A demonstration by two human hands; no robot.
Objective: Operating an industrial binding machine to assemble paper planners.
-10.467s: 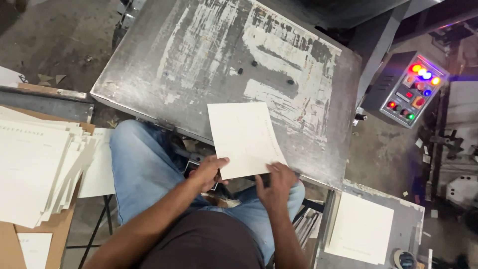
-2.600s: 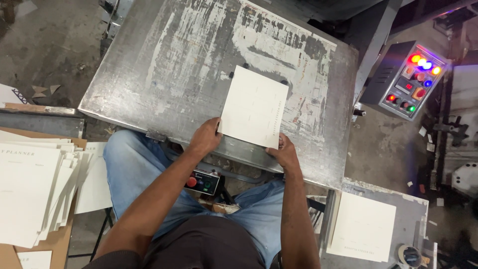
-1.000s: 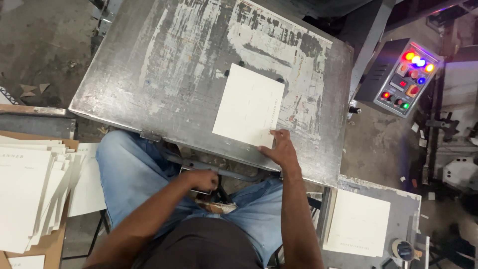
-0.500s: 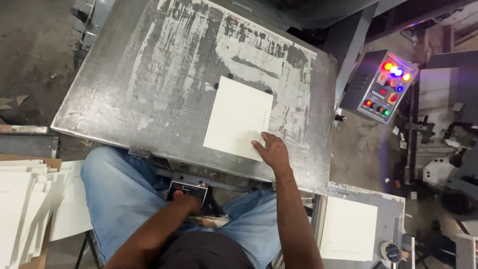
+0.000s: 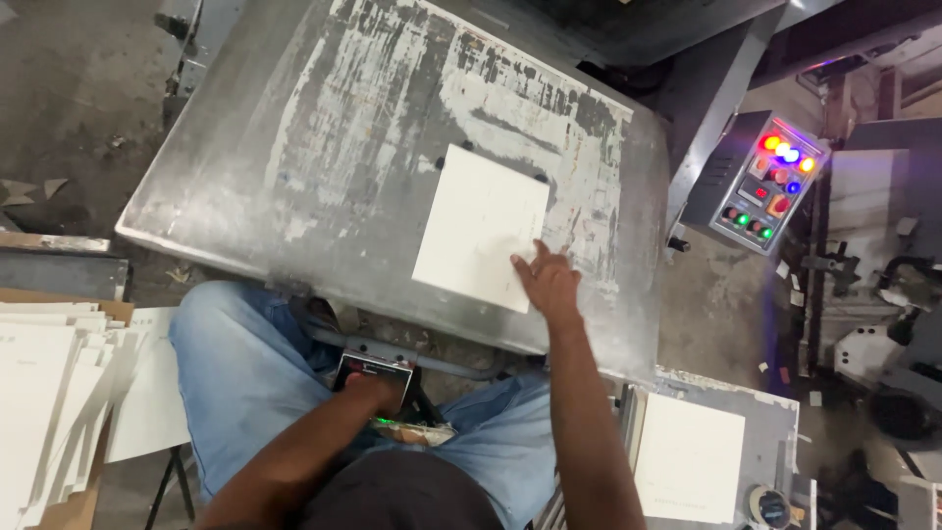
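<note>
One white sheet (image 5: pixel 481 228) under spread right hand (image 5: pixel 548 285) fingers

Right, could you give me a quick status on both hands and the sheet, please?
Right hand flat on white sheet. Left hand on small button box under metal table. Nothing on the sheet.

On my left I see a loose stack of white sheets (image 5: pixel 44 393) on brown cardboard. At right, a grey slanted control panel (image 5: pixel 760 182) with lit coloured buttons — below it, a white sheet (image 5: pixel 687 456) on a small grey stand.
</note>
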